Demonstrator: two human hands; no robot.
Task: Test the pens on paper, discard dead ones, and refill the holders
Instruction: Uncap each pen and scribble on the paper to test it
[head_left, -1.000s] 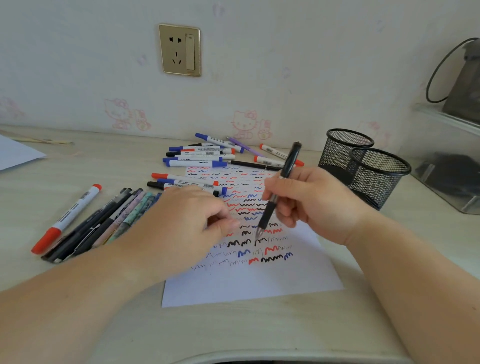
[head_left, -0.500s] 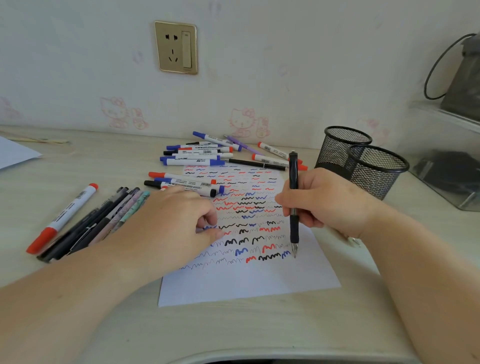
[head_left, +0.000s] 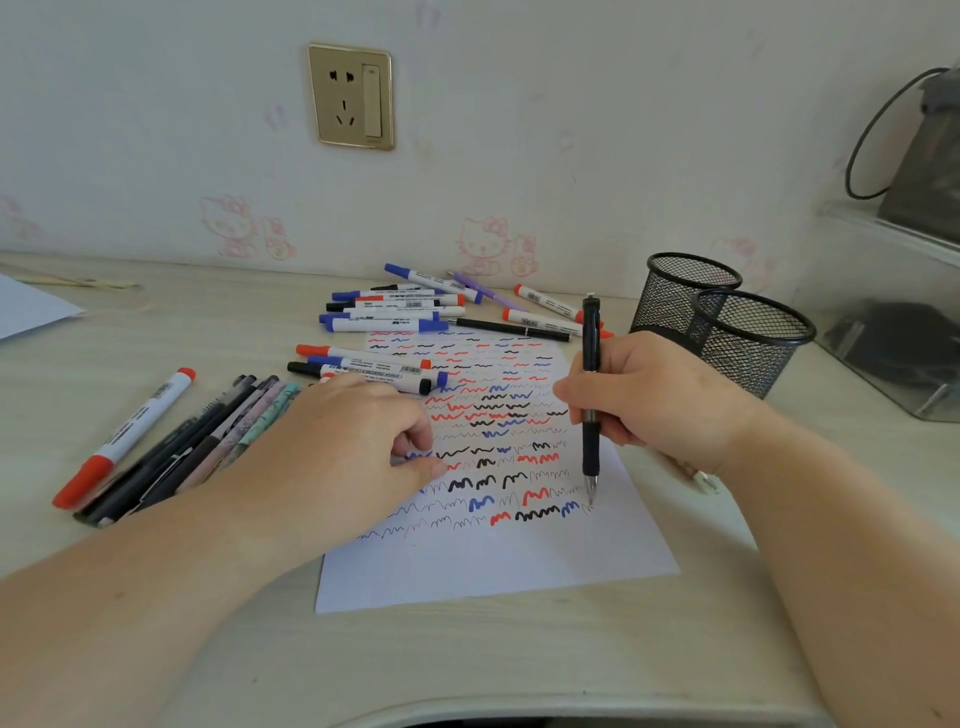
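1. Right hand (head_left: 670, 400) grips black pen (head_left: 590, 364) upright, tip on paper (head_left: 493, 566), right of the scribbles.
2. Left hand (head_left: 337, 447) loosely curled, holding nothing, rests on paper's left edge.
3. Two mesh holders (head_left: 753, 338) far right on counter (head_left: 156, 332).

right hand (head_left: 660, 400) gripping pen (head_left: 591, 395), tip on paper (head_left: 498, 566)

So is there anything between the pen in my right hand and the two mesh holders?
Nothing visible blocks it. The black pen in your right hand writes on the paper; the mesh holders stand just beyond that hand.
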